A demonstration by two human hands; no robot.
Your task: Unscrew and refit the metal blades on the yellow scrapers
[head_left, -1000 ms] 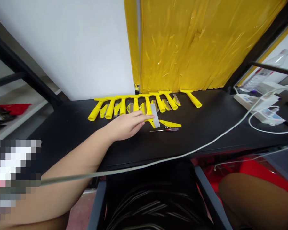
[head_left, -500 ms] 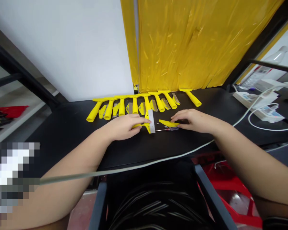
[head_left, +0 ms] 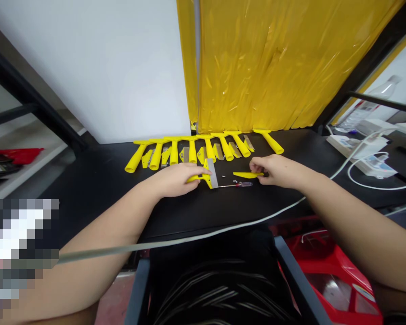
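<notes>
My left hand [head_left: 183, 179] is closed round the yellow handle of a scraper [head_left: 207, 179], whose flat metal blade [head_left: 213, 173] points right. Between thumb and fingers, my right hand [head_left: 274, 170] pinches the right end of a flat yellow plate [head_left: 245, 174], a little above the black tabletop [head_left: 189, 212]. Below that plate lies a screwdriver [head_left: 246, 184] with its shaft toward the blade. Small screws [head_left: 235, 181] are scattered by it, too small to count surely.
Along the back edge runs a row of yellow scraper handles [head_left: 192, 151] with loose blades [head_left: 218, 151] and yellow plates [head_left: 146, 159] among them. White power strips [head_left: 368, 158] and a plastic bottle [head_left: 368, 106] stand at right. A pale cable [head_left: 240, 226] crosses the front.
My right hand has closed on the yellow plate and lifted it slightly, shifting it right, away from the screwdriver. My left hand keeps its hold on the scraper.
</notes>
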